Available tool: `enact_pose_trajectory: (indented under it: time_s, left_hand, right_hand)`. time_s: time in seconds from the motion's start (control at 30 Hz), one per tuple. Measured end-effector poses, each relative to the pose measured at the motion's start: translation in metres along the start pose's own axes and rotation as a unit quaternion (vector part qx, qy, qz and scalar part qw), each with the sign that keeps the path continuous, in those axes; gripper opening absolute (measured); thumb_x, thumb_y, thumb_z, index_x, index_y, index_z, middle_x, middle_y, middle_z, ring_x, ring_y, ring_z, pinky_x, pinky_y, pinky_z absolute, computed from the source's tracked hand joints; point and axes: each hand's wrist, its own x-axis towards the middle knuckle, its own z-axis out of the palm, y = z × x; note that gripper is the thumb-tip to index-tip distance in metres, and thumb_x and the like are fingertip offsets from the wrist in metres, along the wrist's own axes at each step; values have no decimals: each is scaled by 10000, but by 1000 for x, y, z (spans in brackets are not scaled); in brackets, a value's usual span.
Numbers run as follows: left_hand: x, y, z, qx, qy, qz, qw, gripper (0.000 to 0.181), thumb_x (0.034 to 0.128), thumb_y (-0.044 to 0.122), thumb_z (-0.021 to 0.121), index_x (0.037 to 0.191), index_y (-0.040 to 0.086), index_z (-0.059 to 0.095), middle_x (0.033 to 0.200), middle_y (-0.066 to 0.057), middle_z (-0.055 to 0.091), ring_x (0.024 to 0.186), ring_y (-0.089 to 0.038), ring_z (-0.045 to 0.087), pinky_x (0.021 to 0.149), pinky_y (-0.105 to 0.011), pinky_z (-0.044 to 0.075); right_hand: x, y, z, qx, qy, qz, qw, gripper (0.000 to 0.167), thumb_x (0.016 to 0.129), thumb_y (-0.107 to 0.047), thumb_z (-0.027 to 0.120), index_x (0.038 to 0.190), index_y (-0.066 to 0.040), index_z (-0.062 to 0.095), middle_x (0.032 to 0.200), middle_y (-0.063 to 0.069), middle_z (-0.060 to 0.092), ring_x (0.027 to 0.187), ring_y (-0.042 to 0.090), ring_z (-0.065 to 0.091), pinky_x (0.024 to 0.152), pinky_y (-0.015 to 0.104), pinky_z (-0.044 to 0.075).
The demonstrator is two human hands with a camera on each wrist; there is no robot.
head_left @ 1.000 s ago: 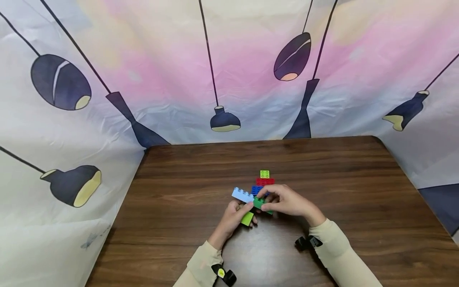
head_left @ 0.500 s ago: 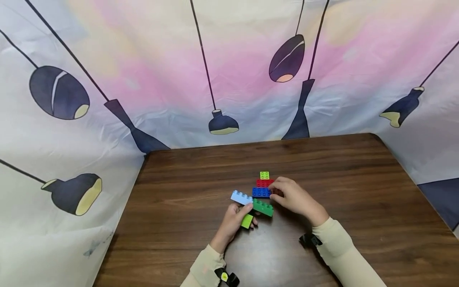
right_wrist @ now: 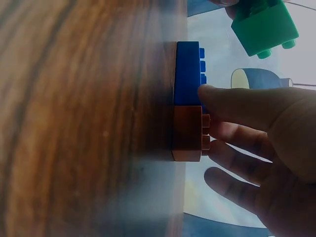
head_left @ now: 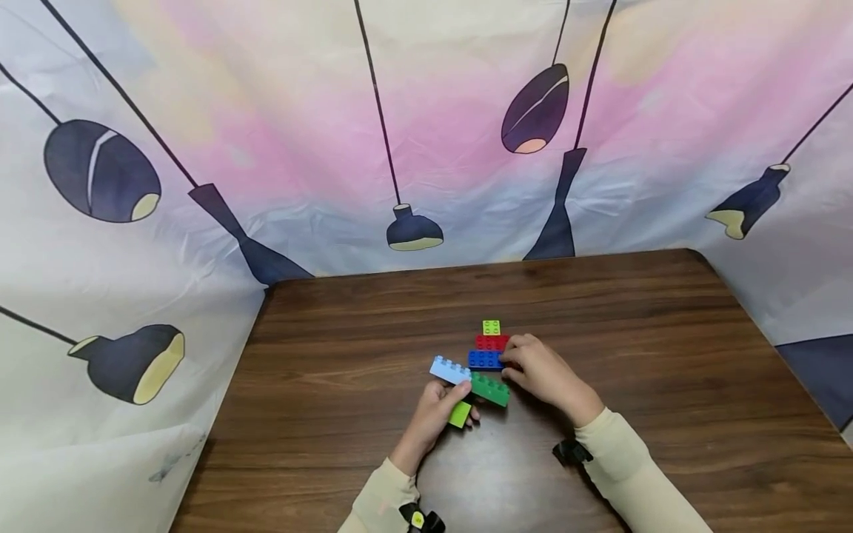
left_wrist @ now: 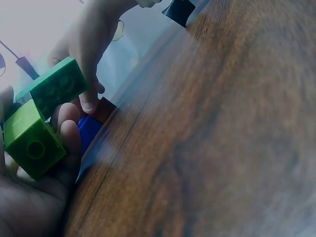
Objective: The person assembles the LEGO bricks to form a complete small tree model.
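Note:
In the head view my left hand [head_left: 436, 414] holds a joined build of bricks: a light blue brick [head_left: 450, 369], a dark green brick [head_left: 489, 389] and a lime brick [head_left: 459, 414]. Its thumb lies on top and its fingers curl underneath. My right hand [head_left: 549, 377] is over a blue brick [head_left: 485, 360] on the table. In the right wrist view its thumb tip touches the blue brick's top edge, beside a brown brick [right_wrist: 187, 133]. The other fingers reach behind the studs, partly hidden, and none visibly wraps either brick.
Behind the blue brick, a red brick [head_left: 492, 342] and a small lime brick [head_left: 491, 327] lie in line on the wooden table [head_left: 360, 326]. A printed cloth [head_left: 300, 148] with painted lamps hangs beyond the table's back edge.
My right hand has left the dark green brick and moved right to the blue and brown bricks. My left hand keeps its hold on the joined bricks.

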Motion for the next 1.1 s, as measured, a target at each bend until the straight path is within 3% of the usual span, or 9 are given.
enact_pose_trajectory:
  time_s: [0.13, 0.37, 0.6, 0.73, 0.97, 1.1]
  left_hand:
    - [-1, 0, -1, -21, -20, 0, 10000, 310, 1099, 209, 567, 1085, -92, 641, 751, -251, 713, 605, -136, 705, 551, -256, 592]
    - [-2, 1, -1, -9, 62, -112, 9999, 361, 1095, 207, 573, 1099, -151, 624, 729, -114, 724, 603, -124, 699, 535, -243, 580]
    - [0, 1, -1, 23, -16, -48, 10000, 417, 1096, 196, 565, 1099, -220, 595, 755, -220, 719, 608, -124, 699, 541, -240, 579]
    - [0, 0, -1, 30, -100, -46, 9999, 469, 1098, 204, 561, 1093, -264, 586, 750, -269, 703, 598, -115, 693, 541, -240, 578]
    - [-2, 0, -3, 109, -168, 1, 9998, 495, 1099, 178, 539, 1045, -312, 580, 696, -165, 713, 576, -101, 679, 541, -232, 572]
    - [-1, 3, -2, 148, -149, 86, 9997, 507, 1094, 202, 549, 1035, -300, 579, 714, -334, 667, 576, -102, 679, 535, -232, 570]
  right_hand:
    - [1, -2, 2, 7, -11, -32, 10000, 103, 899, -40, 834, 1000, -35, 815, 940, 8, 656, 891, 193, 591, 770, 367, 566]
    - [2, -4, 2, 4, 43, -172, 9998, 58, 905, -15, 815, 954, -47, 818, 898, -5, 658, 851, 180, 584, 748, 358, 551]
    - [0, -8, 0, -35, -43, -118, 9999, 63, 892, -5, 822, 896, -64, 800, 863, -20, 644, 841, 183, 602, 745, 367, 569]
    - [-2, -10, 0, 127, 7, 78, 9999, 98, 896, -30, 828, 981, -58, 788, 961, 21, 682, 923, 226, 635, 833, 424, 591]
    - [-4, -14, 3, 208, -289, 170, 9992, 358, 894, -49, 845, 1238, -48, 746, 1234, 118, 693, 1119, 316, 638, 919, 484, 590]
    - [-1, -14, 4, 280, -317, 134, 9990, 360, 887, -1, 835, 1233, -29, 738, 1211, 128, 708, 1101, 312, 672, 918, 484, 599]
